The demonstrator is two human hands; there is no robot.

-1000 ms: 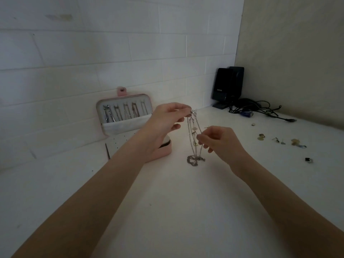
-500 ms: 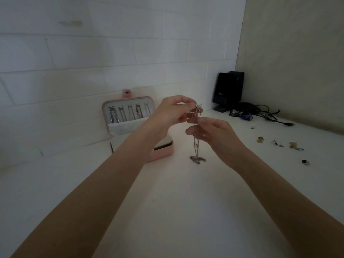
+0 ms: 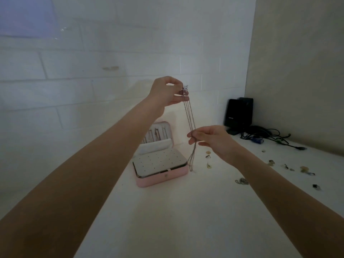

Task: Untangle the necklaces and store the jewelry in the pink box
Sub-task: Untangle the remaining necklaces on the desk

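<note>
Only one thing in the frame carries lettering: the black speaker (image 3: 239, 113) standing at the right of the frame, against the corner where the two walls meet. A short pale mark, probably a brand name, sits low on its front face, but it is too small and blurred to read. Nothing else carries readable text, numbers or signs: not the pink box (image 3: 161, 176) at centre, nor the small jewelry pieces (image 3: 290, 167) scattered at the right.
</note>
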